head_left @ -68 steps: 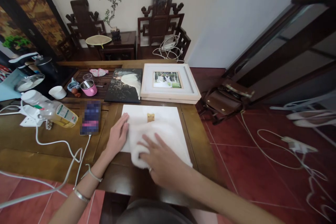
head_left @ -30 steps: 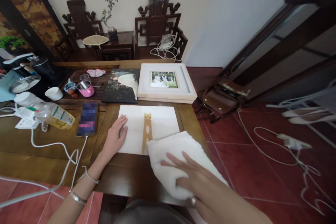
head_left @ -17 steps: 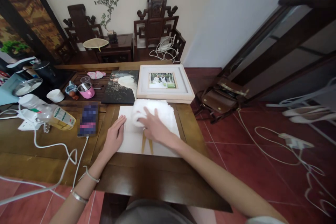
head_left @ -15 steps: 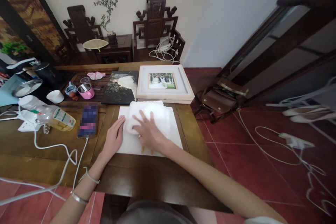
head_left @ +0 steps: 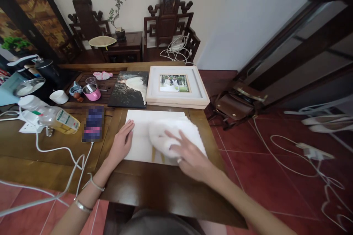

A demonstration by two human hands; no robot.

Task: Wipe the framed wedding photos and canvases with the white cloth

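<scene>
A pale rectangular picture panel (head_left: 139,145) lies flat on the table, with a yellowish printed detail near its front edge. My left hand (head_left: 123,141) rests on the panel's left edge, fingers stretched out flat and holding nothing. Over the panel's right part lies a folded white cloth (head_left: 190,128), which hides that side and reaches past its right edge. My right hand (head_left: 190,156) presses down on the cloth with its fingers spread, slightly blurred by motion.
Behind the panel are a framed photo (head_left: 179,99) and a dark picture (head_left: 125,91). To the left lie a phone (head_left: 93,123), an oil-coloured bottle (head_left: 64,121), a pink cup (head_left: 92,92) and a white cable (head_left: 74,161). A brown bag (head_left: 234,106) stands beyond the table's right edge.
My right hand has slid to the right with the cloth, baring the panel's left and middle part. The left hand stays at the panel's left edge. The view has shifted slightly.
</scene>
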